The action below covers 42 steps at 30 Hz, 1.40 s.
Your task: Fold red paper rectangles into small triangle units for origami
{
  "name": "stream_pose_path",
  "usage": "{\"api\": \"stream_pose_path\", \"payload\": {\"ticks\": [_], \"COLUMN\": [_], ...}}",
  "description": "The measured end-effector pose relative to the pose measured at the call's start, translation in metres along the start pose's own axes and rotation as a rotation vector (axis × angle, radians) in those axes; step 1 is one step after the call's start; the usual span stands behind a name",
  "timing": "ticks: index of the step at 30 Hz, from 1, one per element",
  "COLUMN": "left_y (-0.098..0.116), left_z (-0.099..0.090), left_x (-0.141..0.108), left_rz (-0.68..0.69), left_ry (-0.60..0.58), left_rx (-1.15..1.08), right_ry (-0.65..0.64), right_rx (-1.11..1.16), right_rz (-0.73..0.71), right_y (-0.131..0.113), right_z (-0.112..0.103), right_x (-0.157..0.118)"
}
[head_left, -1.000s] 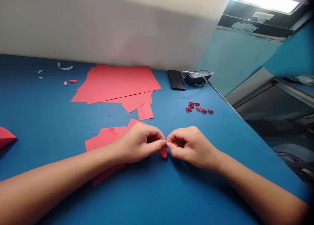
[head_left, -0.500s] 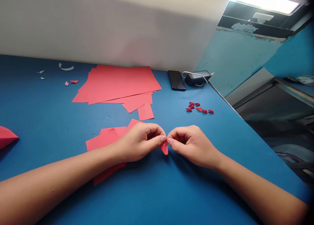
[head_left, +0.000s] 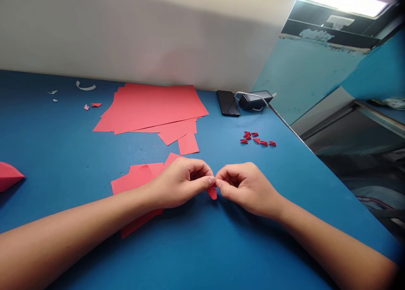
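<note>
Fingers [head_left: 210, 180] closed further over folded red paper [head_left: 212, 193], small, tip down

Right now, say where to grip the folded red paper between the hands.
Pinch the lower tip of the folded red paper piece, coming from the near side: its top sits between the left hand and right hand; only that pointed end sticks out.

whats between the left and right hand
A small folded piece of red paper, held at the fingertips of the left hand and the right hand, shows in the head view.
</note>
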<state>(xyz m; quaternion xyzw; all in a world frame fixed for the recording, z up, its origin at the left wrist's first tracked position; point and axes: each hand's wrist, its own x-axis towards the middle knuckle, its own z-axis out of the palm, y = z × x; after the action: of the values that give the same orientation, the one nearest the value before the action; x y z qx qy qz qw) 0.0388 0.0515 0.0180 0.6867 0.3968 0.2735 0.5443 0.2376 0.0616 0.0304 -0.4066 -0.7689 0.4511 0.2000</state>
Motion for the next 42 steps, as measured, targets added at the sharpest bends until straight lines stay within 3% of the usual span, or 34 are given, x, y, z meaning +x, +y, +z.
{"api": "stream_pose_path", "payload": {"ticks": [5, 11, 16, 22, 32, 42], "left_y": [0.001, 0.002, 0.001, 0.000, 0.002, 0.001], "left_z": [0.000, 0.000, 0.000, 0.001, 0.003, 0.003], "left_x": [0.000, -0.001, -0.001, 0.002, 0.002, 0.000], "left_rz": [0.029, 0.009, 0.002, -0.003, 0.039, 0.075], "left_ry": [0.035, 0.080, 0.054, 0.112, 0.190, 0.266], "left_rx": [-0.102, -0.028, -0.073, -0.110, -0.188, 0.036], "right_ry": [0.020, 0.075, 0.110, 0.115, 0.281, 0.298], "right_rx": [0.034, 0.013, -0.086, -0.062, -0.180, -0.083], "right_rz": [-0.030, -0.085, -0.132, -0.083, -0.171, -0.086], "right_y": [-0.002, -0.002, -0.002, -0.001, -0.001, 0.005], "right_z": [0.003, 0.006, 0.006, 0.010, 0.021, 0.017], "right_x": [0.000, 0.000, -0.001, -0.001, -0.003, -0.001]}}
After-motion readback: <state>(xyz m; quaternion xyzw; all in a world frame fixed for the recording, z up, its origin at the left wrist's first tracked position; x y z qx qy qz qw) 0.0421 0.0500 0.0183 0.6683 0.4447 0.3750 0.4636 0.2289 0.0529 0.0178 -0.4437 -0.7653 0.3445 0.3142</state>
